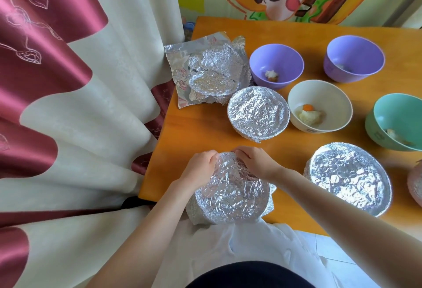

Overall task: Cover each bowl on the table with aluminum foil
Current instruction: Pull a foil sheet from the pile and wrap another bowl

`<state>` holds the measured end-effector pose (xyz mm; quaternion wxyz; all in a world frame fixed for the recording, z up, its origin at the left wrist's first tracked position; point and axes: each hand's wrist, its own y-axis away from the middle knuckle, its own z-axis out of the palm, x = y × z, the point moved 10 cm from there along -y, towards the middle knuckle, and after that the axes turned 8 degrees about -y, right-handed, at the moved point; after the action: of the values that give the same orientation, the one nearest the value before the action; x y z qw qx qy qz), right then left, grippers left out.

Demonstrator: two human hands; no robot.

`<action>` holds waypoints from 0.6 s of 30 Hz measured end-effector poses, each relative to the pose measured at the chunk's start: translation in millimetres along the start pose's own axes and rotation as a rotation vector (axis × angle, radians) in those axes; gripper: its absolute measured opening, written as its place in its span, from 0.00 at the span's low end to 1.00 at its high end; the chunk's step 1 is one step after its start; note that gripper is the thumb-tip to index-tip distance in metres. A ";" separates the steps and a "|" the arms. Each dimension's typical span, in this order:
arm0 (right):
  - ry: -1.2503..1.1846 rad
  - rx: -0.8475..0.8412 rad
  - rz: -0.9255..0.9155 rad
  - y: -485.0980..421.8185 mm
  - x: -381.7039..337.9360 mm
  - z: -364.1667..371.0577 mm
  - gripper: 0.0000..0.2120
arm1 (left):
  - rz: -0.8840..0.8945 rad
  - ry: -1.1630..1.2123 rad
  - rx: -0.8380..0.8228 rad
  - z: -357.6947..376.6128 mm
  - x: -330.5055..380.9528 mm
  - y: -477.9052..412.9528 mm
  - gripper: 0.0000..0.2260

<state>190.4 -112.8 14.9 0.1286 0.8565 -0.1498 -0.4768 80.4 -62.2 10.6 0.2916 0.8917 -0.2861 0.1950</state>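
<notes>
Both hands crimp foil over the bowl at the table's (194,128) 6 o'clock edge.

Left hand (201,166) and right hand (255,162) both have their fingers curled, pinching the foil (230,187) at the 12 o'clock rim of the near bowl (228,210). The sheet is already folded down the sides, so this one looks almost finished. Looks done: centre covered bowl (258,112) and right covered bowl (349,178) at 4 o'clock. A wrapped object is cut off at the 3 o'clock frame edge; I can't tell what it is. Still open, with food scraps inside: purple bowl (276,66) at 12, second purple bowl (355,58) at 1, cream bowl (319,106) and teal bowl (397,121) at 2–3. The spare foil pile (210,73) is at 10 o'clock. Roughly half done.
</notes>
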 end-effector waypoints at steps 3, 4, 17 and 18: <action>-0.005 0.008 0.005 0.9 3.6 1.5 0.15 | 0.001 -0.004 0.008 -0.7 -3.9 2.2 0.13; -0.005 0.002 0.011 0.3 2.9 1.2 0.15 | 0.000 -0.004 0.008 -0.9 -5.0 2.2 0.13; -0.136 -0.032 0.182 -7.8 -5.5 -7.4 0.25 | 0.014 -0.018 -0.009 -6.4 11.6 6.1 0.09; -0.137 -0.036 0.180 -7.4 -5.6 -7.1 0.25 | 0.021 -0.029 -0.008 -7.2 12.9 7.2 0.09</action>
<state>194.6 -103.3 20.3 0.1755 0.8027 -0.2259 -0.5232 84.4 -67.6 25.6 0.2891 0.8901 -0.3004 0.1839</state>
